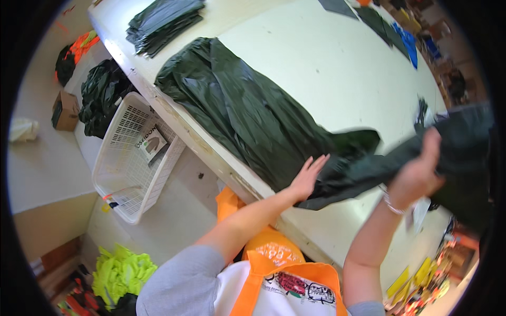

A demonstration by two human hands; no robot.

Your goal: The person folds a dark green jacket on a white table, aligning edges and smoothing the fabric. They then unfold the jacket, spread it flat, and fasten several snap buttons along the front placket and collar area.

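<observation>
A dark green, shiny rain garment (pixel 232 100) lies lengthwise along the near side of the white table, its wide gathered end at the left and its folds running to the right. My left hand (pixel 310 178) rests on it with the fingers stretched out, near the table's front edge. Farther right, my right hand (pixel 417 178) is closed round a raised part of the dark green fabric, with the thumb pointing up. Motion blurs this hand and the cloth around it. The far right end of the fabric fades into the dark rim of the view.
A stack of folded dark green garments (pixel 163 23) sits at the table's far left. Below the table edge stands a white plastic basket (pixel 113 158) with a printed packet inside. A cardboard box (pixel 66 110) and yellow-green clothing (pixel 121 274) lie to the left. Blue material (pixel 406 42) hangs at the far right.
</observation>
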